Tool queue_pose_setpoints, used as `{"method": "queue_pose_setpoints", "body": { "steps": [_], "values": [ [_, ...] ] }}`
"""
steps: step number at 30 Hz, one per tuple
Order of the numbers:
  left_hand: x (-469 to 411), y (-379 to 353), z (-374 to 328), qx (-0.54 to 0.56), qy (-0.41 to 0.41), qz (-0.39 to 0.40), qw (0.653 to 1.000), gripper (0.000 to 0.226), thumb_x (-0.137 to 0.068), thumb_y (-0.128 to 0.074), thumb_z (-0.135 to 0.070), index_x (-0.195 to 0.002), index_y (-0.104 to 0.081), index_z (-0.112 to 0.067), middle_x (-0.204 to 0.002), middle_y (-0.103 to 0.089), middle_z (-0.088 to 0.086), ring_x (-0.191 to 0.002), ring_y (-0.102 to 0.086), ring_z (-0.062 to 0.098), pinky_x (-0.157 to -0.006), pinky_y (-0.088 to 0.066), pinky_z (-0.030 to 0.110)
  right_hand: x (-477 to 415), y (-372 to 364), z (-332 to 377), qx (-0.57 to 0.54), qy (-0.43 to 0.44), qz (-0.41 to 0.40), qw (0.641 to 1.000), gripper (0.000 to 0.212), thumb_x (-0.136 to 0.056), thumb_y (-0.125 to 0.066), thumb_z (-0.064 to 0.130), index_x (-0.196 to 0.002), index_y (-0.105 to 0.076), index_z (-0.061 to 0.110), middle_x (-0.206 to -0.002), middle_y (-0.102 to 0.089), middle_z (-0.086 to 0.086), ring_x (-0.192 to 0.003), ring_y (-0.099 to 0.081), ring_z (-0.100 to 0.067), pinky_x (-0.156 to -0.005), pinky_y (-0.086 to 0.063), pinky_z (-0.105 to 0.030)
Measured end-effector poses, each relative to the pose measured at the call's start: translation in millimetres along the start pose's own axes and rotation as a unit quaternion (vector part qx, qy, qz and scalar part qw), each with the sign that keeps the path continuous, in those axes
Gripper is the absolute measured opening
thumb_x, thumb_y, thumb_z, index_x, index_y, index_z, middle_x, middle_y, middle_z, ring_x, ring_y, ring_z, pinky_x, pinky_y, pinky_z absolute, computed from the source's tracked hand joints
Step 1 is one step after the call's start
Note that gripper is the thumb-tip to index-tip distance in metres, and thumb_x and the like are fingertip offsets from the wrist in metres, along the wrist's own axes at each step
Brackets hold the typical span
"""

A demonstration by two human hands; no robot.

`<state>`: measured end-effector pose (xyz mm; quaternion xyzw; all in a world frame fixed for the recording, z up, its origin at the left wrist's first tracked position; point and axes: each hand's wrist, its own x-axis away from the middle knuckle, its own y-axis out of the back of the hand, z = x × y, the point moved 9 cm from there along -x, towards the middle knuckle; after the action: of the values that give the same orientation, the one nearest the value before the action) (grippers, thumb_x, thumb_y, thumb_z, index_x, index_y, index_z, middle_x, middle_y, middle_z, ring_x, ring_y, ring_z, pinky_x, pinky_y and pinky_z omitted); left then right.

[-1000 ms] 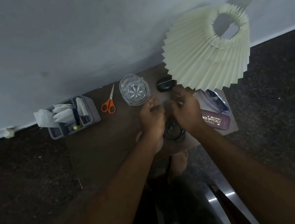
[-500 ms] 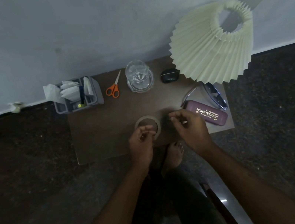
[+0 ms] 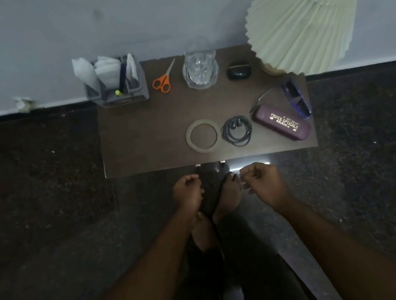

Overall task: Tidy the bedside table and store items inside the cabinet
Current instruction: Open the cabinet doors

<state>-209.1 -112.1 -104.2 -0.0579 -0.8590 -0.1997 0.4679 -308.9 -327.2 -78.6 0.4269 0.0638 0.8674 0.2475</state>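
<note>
The dark brown bedside table [image 3: 142, 138] stands against the wall. On it lie a tape roll [image 3: 203, 136], coiled black earphones [image 3: 237, 130], a purple glasses case [image 3: 281, 121], blue sunglasses [image 3: 297, 101], orange-handled scissors [image 3: 163, 81], a clear glass [image 3: 200, 67] and a small black case [image 3: 239, 72]. My left hand [image 3: 188, 192] and my right hand [image 3: 262, 181] hover in front of the table's near edge, fingers curled, holding nothing.
A grey organiser [image 3: 115, 85] with papers and pens stands at the table's back left corner. A pleated cream lamp shade [image 3: 300, 17] overhangs the back right corner. Dark floor surrounds the table; my foot [image 3: 228, 194] shows between the hands.
Both hands pulled back from the tabletop toward me, leaving the coiled earphones lying beside the tape roll. The view has moved back and higher, showing the whole table.
</note>
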Motion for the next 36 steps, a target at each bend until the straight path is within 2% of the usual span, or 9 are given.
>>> {"method": "queue_pose_setpoints", "body": {
  "steps": [3,6,9,11,14,21,26,28,36],
  "values": [
    [-11.7,7.2,11.4,0.015,-0.005,-0.024,1.0,0.02,-0.095,-0.055,-0.006,-0.11,-0.067,-0.007,-0.101,-0.071,0.02,-0.087,-0.067,0.031,-0.083,-0.059,0.039,-0.6,-20.4,-18.0,-0.018,-0.029,0.018,0.999,0.01,-0.091,-0.065,0.002,-0.094,-0.071,-0.004,-0.095,-0.073,-0.024,-0.086,-0.069,-0.036,-0.083,-0.056,-0.047],
    [-17.0,4.4,20.2,0.047,-0.016,-0.013,0.999,0.012,-0.097,-0.054,-0.004,-0.102,-0.062,-0.012,-0.075,-0.061,0.007,-0.062,-0.055,0.018,-0.049,-0.048,0.019,-6.3,-37.5,-27.8,-0.07,-0.055,0.016,0.996,0.015,-0.096,-0.059,0.005,-0.085,-0.069,0.003,-0.093,-0.069,-0.024,-0.077,-0.064,-0.033,-0.066,-0.053,-0.043],
    [-22.0,-4.3,26.0,0.026,-0.026,0.008,0.999,0.011,-0.1,-0.054,-0.007,-0.103,-0.059,-0.016,-0.07,-0.055,0.002,-0.058,-0.05,0.013,-0.043,-0.042,0.019,-23.1,-49.2,-35.1,-0.09,-0.049,0.021,0.994,0.013,-0.096,-0.057,0.003,-0.088,-0.066,0.002,-0.09,-0.061,-0.02,-0.075,-0.06,-0.029,-0.061,-0.05,-0.033],
    [-27.1,-12.0,28.1,0.021,-0.033,0.019,0.999,0.012,-0.101,-0.054,-0.01,-0.108,-0.057,-0.018,-0.072,-0.055,-0.001,-0.058,-0.049,0.012,-0.042,-0.041,0.017,-37.0,-54.3,-39.7,-0.072,-0.028,0.031,0.997,0.018,-0.098,-0.057,0.007,-0.104,-0.063,-0.009,-0.096,-0.063,-0.021,-0.081,-0.064,-0.031,-0.071,-0.055,-0.032],
    [-38.6,-19.9,30.5,0.043,-0.04,0.012,0.998,0.015,-0.101,-0.055,-0.013,-0.115,-0.055,-0.018,-0.072,-0.053,-0.003,-0.057,-0.048,0.011,-0.036,-0.039,0.015,-51.7,-57.3,-47.5,-0.038,-0.021,0.029,0.999,0.028,-0.097,-0.061,0.025,-0.115,-0.065,0.004,-0.107,-0.069,-0.017,-0.103,-0.067,-0.039,-0.092,-0.052,-0.051],
    [-62.2,-34.6,26.9,0.033,-0.075,0.008,0.997,0.026,-0.102,-0.054,-0.023,-0.123,-0.063,-0.011,-0.074,-0.058,-0.002,-0.06,-0.053,0.013,-0.054,-0.046,0.026,-65.4,-65.1,-45.3,-0.061,0.035,0.017,0.997,0.014,-0.097,-0.062,0.027,-0.083,-0.064,0.022,-0.105,-0.072,-0.017,-0.099,-0.069,-0.035,-0.077,-0.046,-0.039],
    [-79.4,-36.2,27.0,0.03,-0.106,-0.004,0.994,0.025,-0.101,-0.055,-0.025,-0.117,-0.067,-0.009,-0.09,-0.067,0.009,-0.064,-0.061,0.016,-0.059,-0.051,0.03,-76.7,-69.5,-46.4,-0.109,0.059,-0.004,0.992,0.033,-0.098,-0.061,0.023,-0.097,-0.069,-0.01,-0.081,-0.064,-0.017,-0.07,-0.056,-0.021,-0.056,-0.041,-0.027],
    [-82.8,-35.9,31.5,0.052,-0.115,-0.007,0.992,0.026,-0.1,-0.057,-0.03,-0.115,-0.067,-0.011,-0.097,-0.07,0.007,-0.074,-0.066,0.019,-0.063,-0.053,0.032,-80.8,-71.5,-50.6,-0.128,0.063,-0.011,0.99,0.032,-0.098,-0.062,0.025,-0.095,-0.07,-0.006,-0.079,-0.064,-0.013,-0.063,-0.059,-0.019,-0.048,-0.043,-0.022],
    [-98.3,-38.3,43.9,0.124,-0.19,0.023,0.974,0.021,-0.098,-0.061,-0.033,-0.104,-0.069,-0.014,-0.099,-0.072,0.003,-0.069,-0.065,0.013,-0.058,-0.048,0.024,-95.5,-77.5,-64.9,-0.142,0.144,-0.039,0.979,0.023,-0.094,-0.067,0.031,-0.079,-0.073,0.014,-0.069,-0.067,-0.001,-0.057,-0.062,-0.012,-0.058,-0.057,-0.036]
  ]
}}
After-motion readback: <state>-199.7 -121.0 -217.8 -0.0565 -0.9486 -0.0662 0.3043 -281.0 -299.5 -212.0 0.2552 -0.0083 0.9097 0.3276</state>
